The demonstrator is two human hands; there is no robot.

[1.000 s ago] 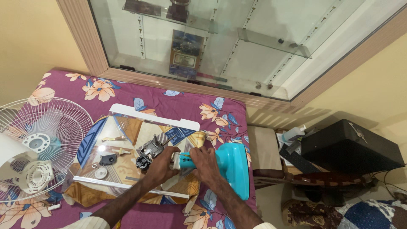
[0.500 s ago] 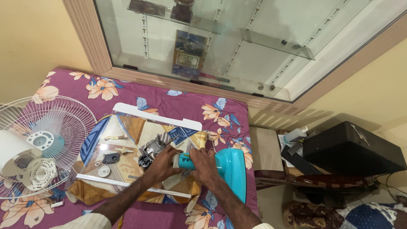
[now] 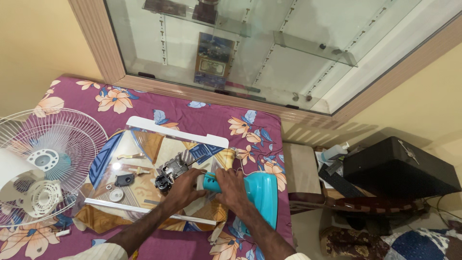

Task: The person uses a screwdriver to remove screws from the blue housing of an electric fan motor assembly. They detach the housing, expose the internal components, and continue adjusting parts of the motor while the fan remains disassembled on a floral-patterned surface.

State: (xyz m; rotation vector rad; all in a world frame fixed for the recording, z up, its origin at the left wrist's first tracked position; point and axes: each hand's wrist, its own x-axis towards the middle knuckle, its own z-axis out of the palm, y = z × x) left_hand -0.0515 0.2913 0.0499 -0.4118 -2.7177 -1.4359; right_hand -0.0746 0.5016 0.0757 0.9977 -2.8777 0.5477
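the white fan guard (image 3: pixel 53 144) and a hub piece (image 3: pixel 42 198) lie off at the table's left edge, small loose parts (image 3: pixel 124 180) on the clear sheet (image 3: pixel 144 144) mid-table. the left hand (image 3: pixel 185 188) clasps the bare motor (image 3: pixel 172 172); the right hand (image 3: pixel 231 188) wraps the teal fan neck (image 3: pixel 210 182) by the teal base (image 3: pixel 262 195). the fan looks well apart, the motor still attached.

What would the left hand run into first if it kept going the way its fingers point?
The left hand points up and left across the tray, so it would probably meet the dark fan motor first, right ahead of its fingertips. Depth is unclear; it may already touch it.
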